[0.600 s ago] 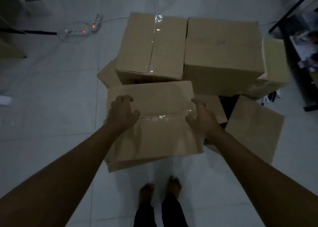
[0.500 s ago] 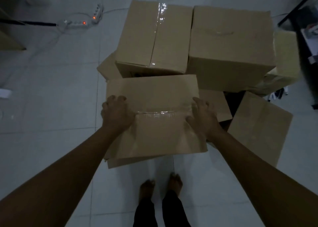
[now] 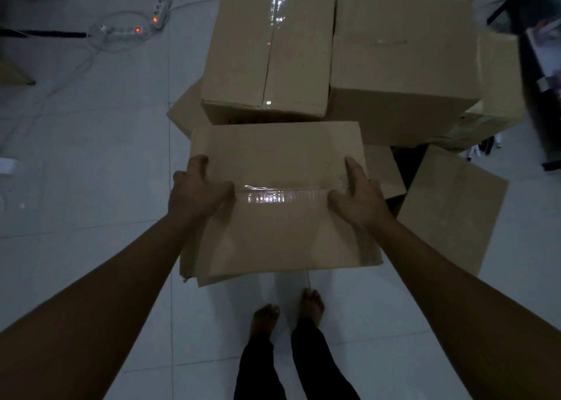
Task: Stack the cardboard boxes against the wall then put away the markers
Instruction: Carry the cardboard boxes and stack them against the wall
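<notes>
A taped brown cardboard box (image 3: 279,232) sits right in front of me, above the tiled floor. My left hand (image 3: 195,191) clasps its left side and my right hand (image 3: 359,194) clasps its right side, thumbs on top. Behind it stand two bigger boxes, one with a shiny tape seam (image 3: 268,53) and a plain one (image 3: 403,65). Another box (image 3: 452,208) leans at the right. Smaller boxes peek out at the left (image 3: 185,114) and far right (image 3: 498,81). No markers are visible.
Two power strips (image 3: 127,30) with red lights and white cables lie on the floor at the upper left. A dark shelf frame (image 3: 543,120) stands at the right edge. My bare feet (image 3: 288,311) stand just below the held box. The room is dim.
The held box has come up and closer to me, with both hands keeping their grip on its sides. The view has shifted slightly toward the pile.
</notes>
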